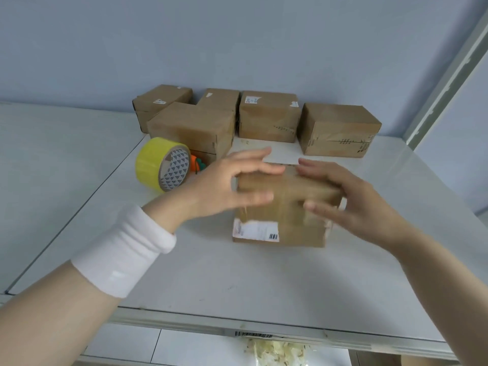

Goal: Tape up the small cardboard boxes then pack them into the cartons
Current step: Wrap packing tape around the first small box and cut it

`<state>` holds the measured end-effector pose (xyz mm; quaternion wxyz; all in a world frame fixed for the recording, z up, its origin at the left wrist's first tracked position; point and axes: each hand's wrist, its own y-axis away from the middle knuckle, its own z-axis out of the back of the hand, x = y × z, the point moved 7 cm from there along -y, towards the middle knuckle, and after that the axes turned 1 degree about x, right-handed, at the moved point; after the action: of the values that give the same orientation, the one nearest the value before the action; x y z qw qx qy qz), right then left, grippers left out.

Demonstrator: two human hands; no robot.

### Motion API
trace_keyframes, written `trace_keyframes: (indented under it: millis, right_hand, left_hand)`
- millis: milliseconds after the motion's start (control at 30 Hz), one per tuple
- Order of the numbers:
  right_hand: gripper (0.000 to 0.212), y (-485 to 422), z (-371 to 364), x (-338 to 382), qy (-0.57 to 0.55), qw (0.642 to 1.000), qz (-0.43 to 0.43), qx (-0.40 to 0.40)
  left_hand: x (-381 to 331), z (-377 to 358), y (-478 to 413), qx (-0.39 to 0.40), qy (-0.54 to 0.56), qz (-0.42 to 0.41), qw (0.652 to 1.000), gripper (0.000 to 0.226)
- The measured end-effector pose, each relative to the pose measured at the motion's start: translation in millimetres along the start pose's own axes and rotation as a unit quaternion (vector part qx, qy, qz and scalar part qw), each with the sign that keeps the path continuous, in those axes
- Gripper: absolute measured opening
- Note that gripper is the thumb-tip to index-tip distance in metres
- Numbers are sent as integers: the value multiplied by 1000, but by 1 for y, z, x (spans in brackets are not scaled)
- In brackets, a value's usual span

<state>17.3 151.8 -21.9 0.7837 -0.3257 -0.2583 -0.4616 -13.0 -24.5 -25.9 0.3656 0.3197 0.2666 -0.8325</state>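
Note:
A small brown cardboard box (282, 212) with a white shipping label on its near face stands in the middle of the white table (237, 281). My left hand (232, 180), with a white wristband on its forearm, reaches over the box's left top edge with spread, relaxed fingers. My right hand (340, 196) lies against the box's right top side, fingers extended over the top. Both hands are blurred. A yellow tape roll (161, 163) stands on edge to the left of the box.
Several more brown boxes (269, 117) stand in a row at the back against the blue wall. A small orange and green object (197, 166) is tucked behind the tape roll. A bag of pale shreds (277, 351) lies below the table's front edge.

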Motion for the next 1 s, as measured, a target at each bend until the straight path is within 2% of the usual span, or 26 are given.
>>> trace_keyframes:
  millis: [67,100,133,233,267,333,400,500,567,667,733,767,867,933,1000]
  right_hand:
    - [30,-14,15,-9,-93,991,-68,-61]
    - [32,-23,18,-16,-100,987,-107,-68]
    - [36,-29,16,-25,-91,982,-159,-55]
    - [48,-38,-1,-52,-62,959,-277,1]
    - [53,-39,-1,-56,-50,958,-281,-10]
    - [63,-36,10,-50,-44,971,-226,-59]
    - [76,-26,13,-36,-52,987,-146,-33]
    - [87,-1,-11,-26,14,994,-34,102]
    - [87,4,-14,-26,16,995,-5,98]
    - [75,-8,4,-32,-105,992,-66,10]
    - [62,-18,16,-41,-194,970,-144,-28]
    - [61,-23,19,-46,-198,962,-188,-25]
    - [51,-30,11,-59,-110,950,-293,13]
    - [55,-36,16,-58,-33,963,-266,-34]
    - [62,-39,25,-28,55,983,-156,-86]
  left_hand:
    - [7,11,-10,-68,109,47,991,30]
    - [13,12,-16,-81,142,81,983,30]
    - [20,9,-21,-76,143,120,980,30]
    - [41,0,-31,-44,24,210,976,39]
    - [40,4,-32,-66,-15,205,976,45]
    - [21,16,-33,-108,-45,122,986,57]
    - [-1,11,-27,-47,-47,37,997,69]
    - [3,-19,-5,95,-159,24,982,80]
    - [9,-24,2,90,-165,23,982,78]
    - [3,-2,-8,-3,-48,1,999,59]
    - [4,16,-19,-62,33,34,997,51]
    - [9,20,-25,-75,47,67,994,53]
    - [29,8,-39,-9,-22,172,985,58]
    - [27,7,-45,-20,-75,175,981,54]
    - [5,14,-49,-76,-117,107,984,55]
